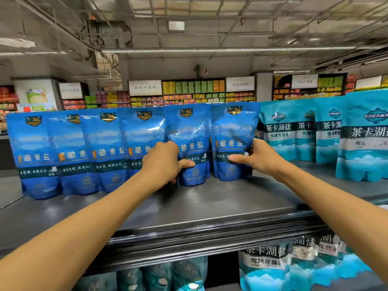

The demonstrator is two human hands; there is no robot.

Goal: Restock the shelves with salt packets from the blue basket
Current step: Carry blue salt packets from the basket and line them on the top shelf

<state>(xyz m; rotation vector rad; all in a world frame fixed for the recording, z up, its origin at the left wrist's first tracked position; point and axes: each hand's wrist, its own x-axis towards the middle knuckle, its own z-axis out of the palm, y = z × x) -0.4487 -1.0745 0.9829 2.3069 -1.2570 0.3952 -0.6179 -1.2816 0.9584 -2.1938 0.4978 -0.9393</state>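
Observation:
Several deep-blue salt packets stand upright in a row on the grey top shelf (189, 204). My left hand (162, 164) grips the lower left edge of one blue packet (192, 143), thumb across its front. My right hand (257, 157) holds the right side of the neighbouring blue packet (233, 135), thumb on its front and fingers behind. Both packets rest on the shelf, close together. The blue basket is out of view.
Turquoise salt packets (327, 133) stand to the right on the same shelf. More turquoise packets (273, 263) fill the shelf below. The shelf's front part is bare metal. Distant store shelving (195, 91) lines the back wall.

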